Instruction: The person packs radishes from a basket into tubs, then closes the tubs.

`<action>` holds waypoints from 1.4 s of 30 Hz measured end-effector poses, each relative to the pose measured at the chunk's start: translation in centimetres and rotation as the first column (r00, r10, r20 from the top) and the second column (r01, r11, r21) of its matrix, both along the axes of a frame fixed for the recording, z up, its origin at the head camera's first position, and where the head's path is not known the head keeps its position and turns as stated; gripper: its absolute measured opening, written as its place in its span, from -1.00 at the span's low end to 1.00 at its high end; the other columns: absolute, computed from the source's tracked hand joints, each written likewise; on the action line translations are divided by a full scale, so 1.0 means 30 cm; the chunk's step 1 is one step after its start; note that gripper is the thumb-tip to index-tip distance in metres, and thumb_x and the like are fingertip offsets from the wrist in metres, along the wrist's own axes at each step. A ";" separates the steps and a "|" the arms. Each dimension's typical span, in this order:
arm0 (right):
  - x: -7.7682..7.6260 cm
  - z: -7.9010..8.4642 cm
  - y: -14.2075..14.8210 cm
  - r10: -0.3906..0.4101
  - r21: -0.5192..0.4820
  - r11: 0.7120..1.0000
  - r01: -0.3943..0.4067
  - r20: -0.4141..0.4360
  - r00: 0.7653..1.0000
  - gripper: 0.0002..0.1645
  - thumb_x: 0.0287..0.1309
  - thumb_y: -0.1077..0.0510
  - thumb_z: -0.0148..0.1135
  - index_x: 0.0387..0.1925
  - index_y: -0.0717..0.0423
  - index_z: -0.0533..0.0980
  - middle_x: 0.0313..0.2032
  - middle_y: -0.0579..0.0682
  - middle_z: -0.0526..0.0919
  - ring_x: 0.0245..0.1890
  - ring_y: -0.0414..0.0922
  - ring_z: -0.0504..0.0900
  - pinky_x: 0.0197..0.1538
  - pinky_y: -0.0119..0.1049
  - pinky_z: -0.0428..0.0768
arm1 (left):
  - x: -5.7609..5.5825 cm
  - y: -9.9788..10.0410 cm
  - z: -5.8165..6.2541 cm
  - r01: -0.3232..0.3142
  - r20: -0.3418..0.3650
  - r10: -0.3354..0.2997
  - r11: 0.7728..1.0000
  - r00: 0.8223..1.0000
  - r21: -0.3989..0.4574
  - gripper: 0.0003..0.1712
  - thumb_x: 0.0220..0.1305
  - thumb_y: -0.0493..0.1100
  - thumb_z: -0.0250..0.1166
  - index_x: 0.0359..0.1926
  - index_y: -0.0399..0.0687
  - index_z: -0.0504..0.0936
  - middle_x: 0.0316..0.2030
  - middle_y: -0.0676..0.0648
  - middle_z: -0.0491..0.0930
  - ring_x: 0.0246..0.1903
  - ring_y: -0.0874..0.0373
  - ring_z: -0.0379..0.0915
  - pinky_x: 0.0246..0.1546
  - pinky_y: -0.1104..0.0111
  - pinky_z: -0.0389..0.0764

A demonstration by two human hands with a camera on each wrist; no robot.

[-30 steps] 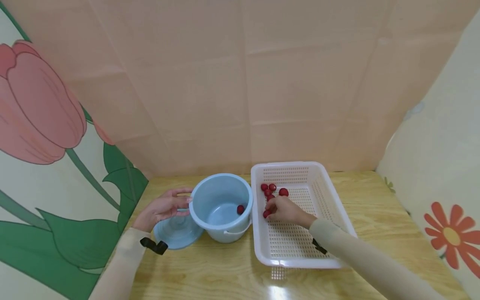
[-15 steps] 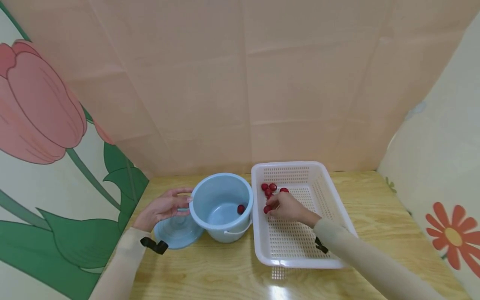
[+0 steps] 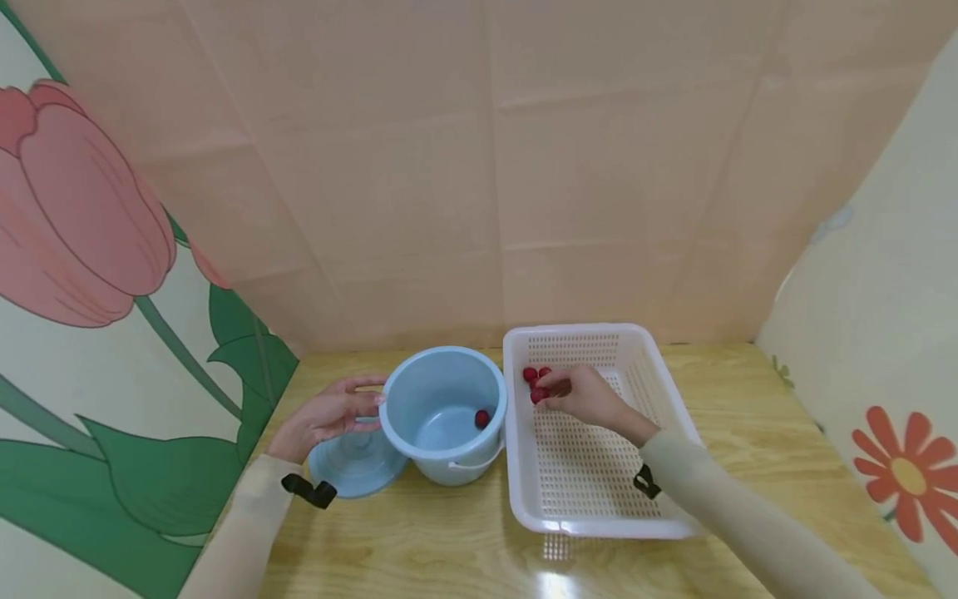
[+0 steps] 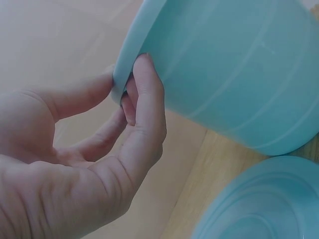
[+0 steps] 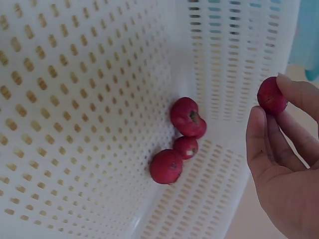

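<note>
My left hand (image 3: 325, 418) grips the rim of a light blue bucket (image 3: 419, 395), its thumb and fingers on either side of the rim (image 4: 130, 55). One red radish (image 3: 482, 418) lies inside the bucket. Over a white perforated basket (image 3: 591, 474), my right hand (image 3: 587, 398) pinches a small round radish (image 5: 272, 95) between thumb and fingertips, raised off the basket floor. Several more radishes (image 5: 166, 167) lie clustered against the basket's side. In the head view the right hand covers part of that group.
The bucket's round blue lid (image 3: 355, 466) lies on the wooden table (image 3: 419, 541), left of the bucket and partly under the left forearm. The bucket's white handle (image 3: 476, 458) hangs down its front. Basket and bucket stand side by side. A beige covering (image 3: 397, 183) rises behind the table.
The right hand has taken hold of the nearest radish and moved up and slightly away from the person with it. The left hand and bucket have stayed in place.
</note>
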State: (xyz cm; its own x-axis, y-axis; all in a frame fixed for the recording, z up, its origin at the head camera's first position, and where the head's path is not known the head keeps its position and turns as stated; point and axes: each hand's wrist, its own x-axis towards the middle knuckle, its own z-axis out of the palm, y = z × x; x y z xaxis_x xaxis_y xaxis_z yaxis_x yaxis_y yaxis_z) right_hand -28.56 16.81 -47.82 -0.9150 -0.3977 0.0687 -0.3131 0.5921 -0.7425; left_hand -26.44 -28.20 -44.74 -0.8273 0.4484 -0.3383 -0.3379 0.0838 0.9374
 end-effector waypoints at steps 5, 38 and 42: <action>-0.003 0.055 0.000 -0.020 -0.043 0.999 0.019 -0.003 1.000 -0.63 0.17 0.21 0.54 0.04 0.15 0.75 -0.04 0.10 0.84 -0.13 -0.09 0.78 -0.05 -0.25 0.78 | 0.001 0.001 0.000 -0.002 0.002 0.002 1.000 1.000 -0.001 -0.31 0.54 -0.24 0.25 0.56 -0.20 0.24 0.03 -0.01 0.76 -0.15 0.20 0.75 -0.04 0.29 0.79; -0.011 0.356 -0.229 0.044 -0.261 0.964 -0.047 -0.015 0.999 -0.54 0.24 0.08 0.53 0.14 0.10 0.70 0.05 0.08 0.82 0.04 0.00 0.80 0.15 -0.12 0.75 | 0.006 0.011 0.005 -0.016 0.020 0.015 1.000 1.000 0.007 -0.26 0.52 -0.23 0.27 0.58 -0.20 0.20 0.01 0.02 0.76 -0.15 0.22 0.75 -0.03 0.29 0.79; -0.012 0.368 -0.269 0.072 -0.279 0.958 -0.074 -0.016 0.997 -0.53 0.22 0.08 0.54 0.15 0.10 0.71 0.04 0.07 0.82 0.02 -0.04 0.80 0.14 -0.17 0.76 | 0.003 0.013 0.008 -0.011 0.026 0.011 1.000 1.000 0.022 -0.31 0.55 -0.27 0.22 0.58 -0.21 0.20 -0.01 0.01 0.77 -0.13 0.20 0.76 -0.04 0.29 0.79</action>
State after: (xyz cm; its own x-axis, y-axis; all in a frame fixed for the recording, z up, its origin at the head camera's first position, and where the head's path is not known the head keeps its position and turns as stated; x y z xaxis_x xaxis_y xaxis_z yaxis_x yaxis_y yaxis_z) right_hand -28.90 8.73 -36.78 -0.8835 -0.4275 0.1915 -0.3523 0.3371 -0.8731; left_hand -26.34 -27.82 -44.50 -0.8233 0.4471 -0.3498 -0.3631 0.0589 0.9299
